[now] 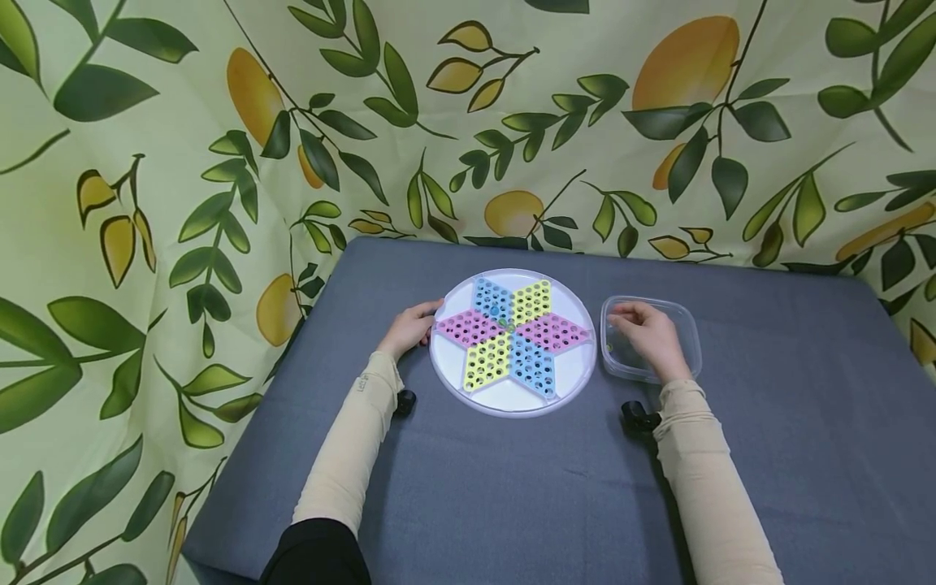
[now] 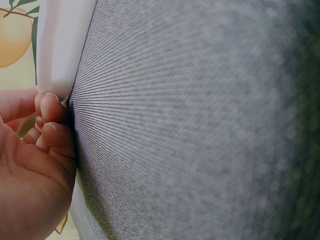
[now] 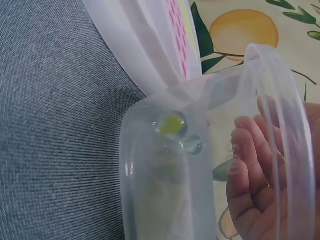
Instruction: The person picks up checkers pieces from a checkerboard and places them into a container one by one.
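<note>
A round white Chinese checkers board (image 1: 449,366) with a blue, yellow and pink star of holes lies on the table. My left hand (image 1: 409,331) pinches its left rim; in the left wrist view the thumb and curled fingers meet at the white edge (image 2: 62,45). A few glass marbles (image 1: 504,324) show near the star's centre. My right hand (image 1: 647,335) is over the clear plastic container (image 1: 691,325), fingers bent. Whether anything is between those fingertips is hidden. Inside the container, the right wrist view shows a yellow-green marble (image 3: 171,125) and a clear marble (image 3: 193,145).
The container stands just right of the board. Grey-blue cloth covers the table (image 1: 512,496). A leaf-and-fruit patterned curtain (image 1: 453,122) hangs behind and to the left. Black wrist devices (image 1: 639,418) sit below both hands.
</note>
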`<act>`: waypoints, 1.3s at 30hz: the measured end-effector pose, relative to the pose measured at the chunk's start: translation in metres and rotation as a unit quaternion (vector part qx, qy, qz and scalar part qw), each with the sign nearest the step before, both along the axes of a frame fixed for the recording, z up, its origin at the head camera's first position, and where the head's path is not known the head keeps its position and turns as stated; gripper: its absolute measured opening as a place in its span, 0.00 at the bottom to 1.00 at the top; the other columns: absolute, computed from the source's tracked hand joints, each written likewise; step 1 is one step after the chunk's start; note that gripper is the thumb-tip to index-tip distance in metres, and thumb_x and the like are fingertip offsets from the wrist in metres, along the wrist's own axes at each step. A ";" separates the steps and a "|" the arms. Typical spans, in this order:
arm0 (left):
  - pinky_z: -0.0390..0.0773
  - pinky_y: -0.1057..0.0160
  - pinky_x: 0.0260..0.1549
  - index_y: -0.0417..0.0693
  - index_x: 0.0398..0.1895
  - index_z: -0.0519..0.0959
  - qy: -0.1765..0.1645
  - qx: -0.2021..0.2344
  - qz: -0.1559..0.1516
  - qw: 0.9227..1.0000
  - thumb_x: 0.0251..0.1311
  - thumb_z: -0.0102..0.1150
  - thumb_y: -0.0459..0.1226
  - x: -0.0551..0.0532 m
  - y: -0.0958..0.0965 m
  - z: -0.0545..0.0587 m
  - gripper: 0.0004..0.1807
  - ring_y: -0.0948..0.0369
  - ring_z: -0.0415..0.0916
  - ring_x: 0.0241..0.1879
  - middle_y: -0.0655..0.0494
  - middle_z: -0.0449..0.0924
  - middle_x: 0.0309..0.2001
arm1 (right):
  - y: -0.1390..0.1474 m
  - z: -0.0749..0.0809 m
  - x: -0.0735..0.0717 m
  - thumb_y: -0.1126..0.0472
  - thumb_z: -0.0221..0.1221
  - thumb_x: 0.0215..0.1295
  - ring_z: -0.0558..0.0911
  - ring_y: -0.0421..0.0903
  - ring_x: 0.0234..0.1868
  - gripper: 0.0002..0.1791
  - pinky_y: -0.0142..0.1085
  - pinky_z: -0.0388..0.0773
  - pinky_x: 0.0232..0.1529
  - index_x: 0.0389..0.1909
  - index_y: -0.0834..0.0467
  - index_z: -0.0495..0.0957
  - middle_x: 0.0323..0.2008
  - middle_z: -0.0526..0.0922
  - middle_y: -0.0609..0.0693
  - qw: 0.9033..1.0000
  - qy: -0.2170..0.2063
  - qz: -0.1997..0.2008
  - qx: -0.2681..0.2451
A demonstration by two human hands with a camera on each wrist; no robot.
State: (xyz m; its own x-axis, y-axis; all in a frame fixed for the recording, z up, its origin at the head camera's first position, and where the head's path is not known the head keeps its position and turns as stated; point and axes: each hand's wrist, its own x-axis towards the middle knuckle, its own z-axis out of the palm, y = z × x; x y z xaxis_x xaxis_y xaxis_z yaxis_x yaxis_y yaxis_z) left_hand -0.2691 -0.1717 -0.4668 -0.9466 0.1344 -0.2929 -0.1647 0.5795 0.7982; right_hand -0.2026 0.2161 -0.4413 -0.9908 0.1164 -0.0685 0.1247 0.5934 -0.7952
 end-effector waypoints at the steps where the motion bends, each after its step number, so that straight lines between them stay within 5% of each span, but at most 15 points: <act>1: 0.67 0.66 0.24 0.64 0.65 0.68 0.000 0.001 0.000 1.000 0.65 0.43 0.41 0.000 0.000 0.000 0.24 0.62 0.66 0.20 0.57 0.70 0.19 | 0.000 0.000 0.000 0.48 0.53 0.66 0.73 0.43 0.41 0.24 0.28 0.69 0.37 0.55 0.61 0.73 0.45 0.77 0.58 1.000 0.002 0.004 0.000; 6: 0.67 0.66 0.24 0.64 0.65 0.68 0.000 0.003 0.001 1.000 0.65 0.43 0.41 0.001 0.000 0.001 0.24 0.63 0.66 0.20 0.57 0.70 0.19 | -0.003 0.003 0.001 0.49 0.54 0.65 0.74 0.50 0.47 0.24 0.34 0.70 0.42 0.55 0.62 0.73 0.48 0.77 0.59 1.000 0.011 0.012 -0.010; 18: 0.67 0.66 0.25 0.64 0.65 0.67 -0.003 -0.001 0.001 1.000 0.66 0.43 0.40 0.004 0.001 0.003 0.24 0.63 0.66 0.20 0.57 0.70 0.20 | -0.009 0.015 0.002 0.47 0.55 0.64 0.74 0.45 0.45 0.25 0.33 0.70 0.39 0.54 0.60 0.74 0.47 0.78 0.57 0.999 0.033 -0.008 -0.025; 27: 0.67 0.67 0.24 0.63 0.65 0.68 0.003 0.003 0.004 1.000 0.65 0.43 0.39 0.003 0.001 0.002 0.24 0.63 0.66 0.19 0.57 0.70 0.20 | -0.028 0.020 0.000 0.38 0.58 0.58 0.74 0.47 0.46 0.32 0.41 0.71 0.40 0.55 0.57 0.74 0.47 0.78 0.54 0.997 0.052 0.037 -0.035; 39: 0.67 0.67 0.25 0.64 0.65 0.68 0.001 0.001 0.003 1.000 0.66 0.43 0.40 0.002 0.001 0.002 0.24 0.63 0.66 0.20 0.57 0.70 0.20 | -0.059 0.020 -0.010 0.46 0.58 0.61 0.74 0.49 0.46 0.26 0.38 0.69 0.47 0.55 0.58 0.74 0.47 0.78 0.56 0.996 0.041 0.065 -0.053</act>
State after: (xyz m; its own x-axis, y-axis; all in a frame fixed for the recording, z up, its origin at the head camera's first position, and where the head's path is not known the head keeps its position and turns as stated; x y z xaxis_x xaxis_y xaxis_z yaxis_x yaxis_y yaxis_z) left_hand -0.2669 -0.1709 -0.4650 -0.9481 0.1290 -0.2906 -0.1664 0.5774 0.7993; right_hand -0.2123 0.1573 -0.4215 -0.9998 -0.0165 0.0076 -0.0150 0.5118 -0.8590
